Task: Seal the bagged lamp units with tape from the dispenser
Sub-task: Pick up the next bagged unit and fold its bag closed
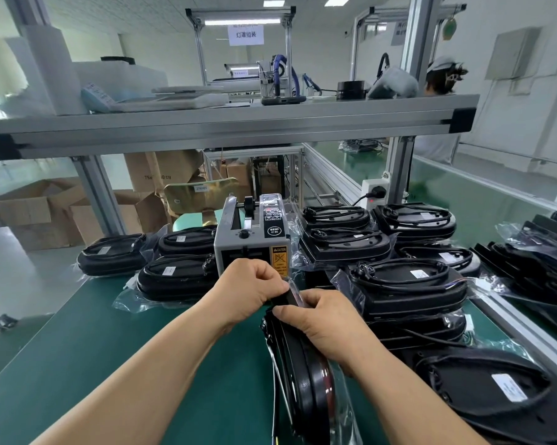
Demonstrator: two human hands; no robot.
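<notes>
Bagged lamp unit stood on edge at lower centre of the frame on the green table, its top edge held between both hands. Right hand was curled over that edge, gripping the unit through the plastic. Left hand pinched the clear bag flap at the same spot; couldn't tell whether tape was in the pinch. Likely a stiff hard shell of moderate weight under slick, loose film, so best held by the rigid rim, not by the film alone. Tape dispenser sat just behind the hands, centre frame. Right stack and left stack of bagged units flanked it. Cardboard boxes were at mid left, and a shelf ran across the upper frame.
</notes>
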